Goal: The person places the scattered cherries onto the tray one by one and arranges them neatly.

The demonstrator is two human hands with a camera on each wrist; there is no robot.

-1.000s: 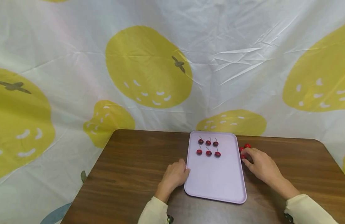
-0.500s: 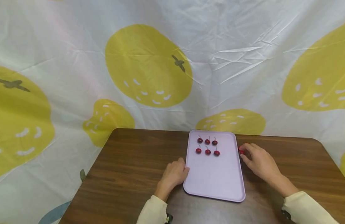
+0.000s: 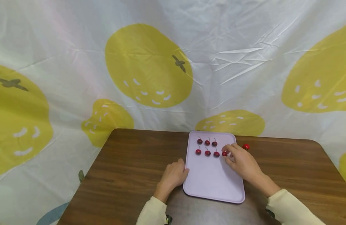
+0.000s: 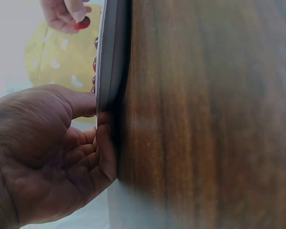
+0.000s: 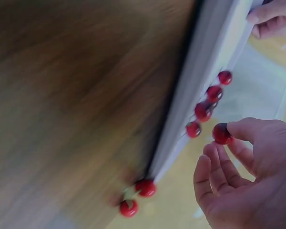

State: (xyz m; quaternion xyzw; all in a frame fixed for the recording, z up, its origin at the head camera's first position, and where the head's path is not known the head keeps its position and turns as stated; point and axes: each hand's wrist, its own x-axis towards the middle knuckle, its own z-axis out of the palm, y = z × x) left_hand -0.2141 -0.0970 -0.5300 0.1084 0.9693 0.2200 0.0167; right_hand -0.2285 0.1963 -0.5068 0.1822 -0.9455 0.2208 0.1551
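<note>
A lilac tray [image 3: 206,184] lies on the brown wooden table, with two rows of three dark red cherries on its far part; one is the front-row cherry [image 3: 207,153]. My left hand [image 3: 172,175] grips the tray's left rim, thumb on top and fingers curled beneath, as the left wrist view shows. Over the tray's right side, my right hand [image 3: 243,162] pinches a cherry [image 5: 222,133] between thumb and fingertips. It hovers just right of the front row, its stem partly seen. Outside the tray's right edge lie brighter red cherries [image 5: 145,187], two of them visible in the right wrist view.
The wooden table [image 3: 133,168] extends on both sides of the tray. Behind its far edge hangs a pale cloth [image 3: 212,47] printed with yellow fruit shapes.
My right hand has moved left from the cherries beside the tray to above it, bringing one cherry along. My left hand has stayed at the tray's left rim.
</note>
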